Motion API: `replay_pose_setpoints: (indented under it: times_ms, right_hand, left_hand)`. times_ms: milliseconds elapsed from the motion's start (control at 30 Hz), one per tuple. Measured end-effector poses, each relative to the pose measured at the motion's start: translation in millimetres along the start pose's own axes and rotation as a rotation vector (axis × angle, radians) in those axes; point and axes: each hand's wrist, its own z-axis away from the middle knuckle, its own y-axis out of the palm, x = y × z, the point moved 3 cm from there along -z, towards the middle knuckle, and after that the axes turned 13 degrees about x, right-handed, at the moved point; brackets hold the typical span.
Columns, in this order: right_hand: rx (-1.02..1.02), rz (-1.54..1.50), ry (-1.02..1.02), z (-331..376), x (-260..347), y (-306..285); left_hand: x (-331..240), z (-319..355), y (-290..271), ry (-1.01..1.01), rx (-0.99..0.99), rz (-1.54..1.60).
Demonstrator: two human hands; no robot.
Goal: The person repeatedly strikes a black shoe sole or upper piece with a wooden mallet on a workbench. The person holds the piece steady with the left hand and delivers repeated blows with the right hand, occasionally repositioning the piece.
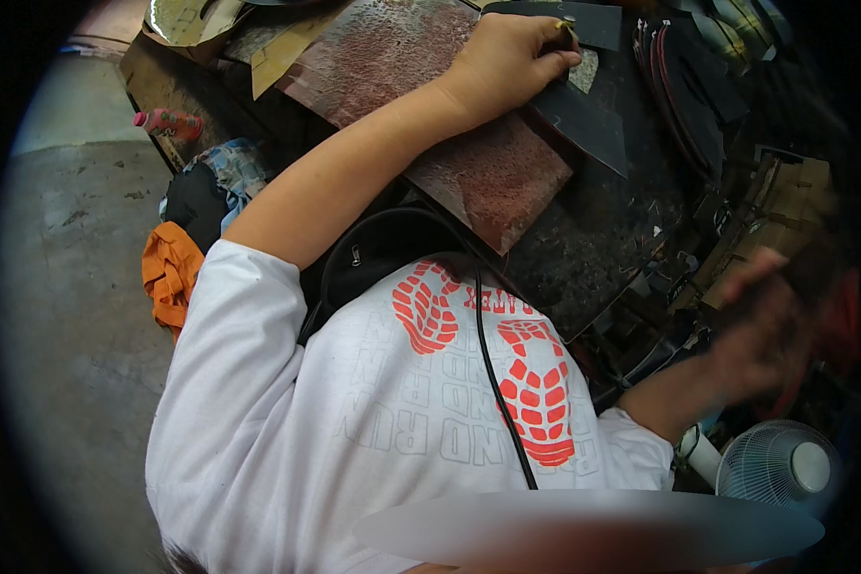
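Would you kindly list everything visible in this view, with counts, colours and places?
dark sheet piece: one, black, top centre, under the left hand
rusty board: one, reddish-brown, on the cluttered workbench
cables: a bundle, red and black, top right
bottle: one, pink, upper left
cloth: one, orange, left, near the floor
fan: one, white, lower right
left hand: pressing on the dark sheet piece
right hand: blurred, raised at right; grip unclear
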Motion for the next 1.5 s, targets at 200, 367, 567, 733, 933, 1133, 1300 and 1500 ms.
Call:
replay_pose_setpoints:
  times_ms: [200, 367, 567, 733, 933, 1133, 1300, 1500]
  right_hand:
    - [0.021, -0.314, -0.026, -7.7, -7.8, 25.4]
    - [0.241, -0.093, 0.462, 22.3, -75.8, 63.0]
    - [0.107, -0.589, 0.456, 5.4, -90.8, 84.0]
    - [0.12, -0.63, 0.411, 8.4, -92.8, 122.2]
    - [0.178, -0.574, 0.357, -2.6, -70.6, 116.6]
    - [0.392, 0.067, 0.26, 13.8, -56.0, 72.0]
    - [0.441, 0.353, 0.305, 9.6, -51.0, 82.5]
    - [0.348, 0.14, 0.629, 2.4, -51.2, 84.1]
  left_hand:
    - [-22.2, 3.4, 15.1, 0.319, -0.107, -0.342]
    - [-11.4, 3.7, 11.8, 0.152, -0.122, -0.232]
    - [5.5, -3.7, 13.7, 0.059, -0.119, -0.058]
    - [1.7, -4.6, -1.8, 0.03, -0.068, -0.031]
    - [4.2, 1.7, -16.9, -0.193, 0.004, 0.258]
    - [3.1, -0.8, -15.8, -0.168, 0.017, 0.143]
    - [8.2, 5.1, -8.4, -0.266, -0.057, 0.484]
    - [9.8, 7.3, -7.6, -0.33, -0.024, 0.384]
